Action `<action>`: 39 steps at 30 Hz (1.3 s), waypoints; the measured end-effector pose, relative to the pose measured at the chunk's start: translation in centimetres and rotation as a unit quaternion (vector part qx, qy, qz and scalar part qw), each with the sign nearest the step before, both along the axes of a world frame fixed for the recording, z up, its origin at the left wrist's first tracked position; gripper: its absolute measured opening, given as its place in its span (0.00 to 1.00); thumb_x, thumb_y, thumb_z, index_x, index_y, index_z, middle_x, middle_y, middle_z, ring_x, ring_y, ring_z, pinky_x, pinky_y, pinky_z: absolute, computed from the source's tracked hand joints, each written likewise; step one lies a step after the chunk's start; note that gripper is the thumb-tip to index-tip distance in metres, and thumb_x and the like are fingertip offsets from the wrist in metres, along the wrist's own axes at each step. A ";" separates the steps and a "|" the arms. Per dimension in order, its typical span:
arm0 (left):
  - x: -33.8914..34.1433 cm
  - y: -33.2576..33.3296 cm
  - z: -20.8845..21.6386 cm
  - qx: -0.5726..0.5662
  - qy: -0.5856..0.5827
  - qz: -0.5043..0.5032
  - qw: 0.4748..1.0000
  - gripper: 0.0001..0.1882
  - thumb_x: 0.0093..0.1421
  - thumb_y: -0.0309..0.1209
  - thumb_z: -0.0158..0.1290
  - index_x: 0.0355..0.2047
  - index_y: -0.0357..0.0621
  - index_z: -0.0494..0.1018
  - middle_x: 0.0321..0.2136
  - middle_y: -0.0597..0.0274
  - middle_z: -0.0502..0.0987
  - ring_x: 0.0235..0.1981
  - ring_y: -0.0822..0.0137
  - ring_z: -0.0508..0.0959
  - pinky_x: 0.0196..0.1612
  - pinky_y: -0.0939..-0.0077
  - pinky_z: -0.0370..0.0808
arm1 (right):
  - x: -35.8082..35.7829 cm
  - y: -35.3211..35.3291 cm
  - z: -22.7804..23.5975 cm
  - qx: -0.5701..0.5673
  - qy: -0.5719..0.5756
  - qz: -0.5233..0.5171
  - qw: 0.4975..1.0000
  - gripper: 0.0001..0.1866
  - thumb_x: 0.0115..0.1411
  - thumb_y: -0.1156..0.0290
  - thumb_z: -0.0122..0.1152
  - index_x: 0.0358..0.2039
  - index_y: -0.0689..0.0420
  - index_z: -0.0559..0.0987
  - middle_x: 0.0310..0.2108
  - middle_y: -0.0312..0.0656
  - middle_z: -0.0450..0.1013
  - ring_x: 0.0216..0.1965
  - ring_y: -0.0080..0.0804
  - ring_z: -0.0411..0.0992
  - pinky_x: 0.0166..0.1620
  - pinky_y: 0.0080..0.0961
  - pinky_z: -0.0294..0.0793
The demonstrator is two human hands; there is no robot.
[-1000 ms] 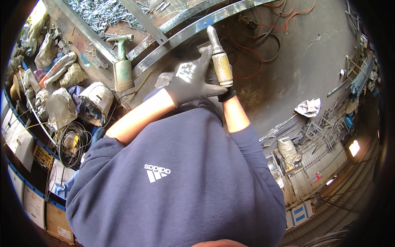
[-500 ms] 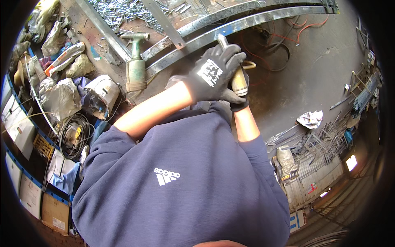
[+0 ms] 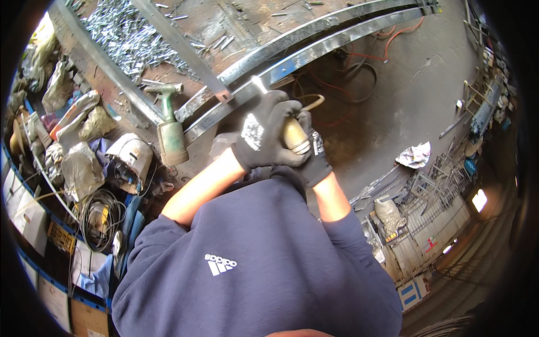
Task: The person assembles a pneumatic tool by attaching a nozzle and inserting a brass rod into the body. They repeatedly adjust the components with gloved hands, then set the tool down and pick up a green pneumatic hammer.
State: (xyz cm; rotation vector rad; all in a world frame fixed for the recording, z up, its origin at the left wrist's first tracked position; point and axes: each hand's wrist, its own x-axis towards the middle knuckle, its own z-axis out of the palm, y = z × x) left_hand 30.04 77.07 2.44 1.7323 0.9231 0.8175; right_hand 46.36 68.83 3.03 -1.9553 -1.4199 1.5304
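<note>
Both of my hands wear black gloves with white print. My left hand point(image 3: 263, 133) is closed round a yellow, cylindrical air tool point(image 3: 295, 135) with a silver nose. Its nose points away from me, at the near metal rail point(image 3: 314, 55); whether it touches the rail I cannot tell. On the tool's right side is my right hand point(image 3: 315, 160), also closed on it, its fingers partly hidden behind the body. A tan hose point(image 3: 313, 103) curves out beside the tool. To the left, a green rivet gun point(image 3: 171, 135) stands against the frame, apart from my hands.
A pile of small metal pieces point(image 3: 126, 42) lies on the work surface between the rails. Bags and scrap point(image 3: 84, 163) crowd the left, with a coil of cable point(image 3: 101, 219). Orange hose point(image 3: 386, 50) trails over the floor. Metal stock point(image 3: 435, 191) is stacked at right.
The view has shifted, so the frame and green rivet gun appear lower and further left. The tool's nose is further left along the rail from the blue mark. Both hands still grip the tool.
</note>
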 end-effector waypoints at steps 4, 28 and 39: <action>-2.2 1.9 0.2 0.032 0.016 -0.044 0.998 0.45 0.33 0.45 0.77 0.53 0.42 0.76 0.46 0.46 0.73 0.47 0.45 0.78 0.51 0.52 0.77 | 5.5 3.7 0.7 0.026 0.075 -0.040 0.996 0.22 0.64 0.70 0.63 0.59 0.58 0.76 0.49 0.47 0.80 0.48 0.34 0.80 0.51 0.32 0.78; -3.5 -2.2 3.3 0.020 0.034 -0.156 0.987 0.48 0.36 0.59 0.78 0.55 0.48 0.80 0.49 0.50 0.73 0.47 0.49 0.81 0.47 0.52 0.79 | 15.5 34.9 -27.2 -0.024 -0.408 0.087 0.908 0.23 0.60 0.60 0.71 0.55 0.51 0.83 0.55 0.54 0.81 0.56 0.54 0.80 0.59 0.47 0.79; 0.6 -4.2 6.8 0.079 0.062 -0.192 0.976 0.41 0.40 0.46 0.72 0.57 0.46 0.77 0.51 0.55 0.73 0.47 0.56 0.80 0.43 0.56 0.79 | 10.0 18.2 -0.5 0.033 0.373 0.046 0.926 0.12 0.73 0.69 0.63 0.50 0.63 0.84 0.39 0.40 0.84 0.43 0.27 0.82 0.50 0.27 0.81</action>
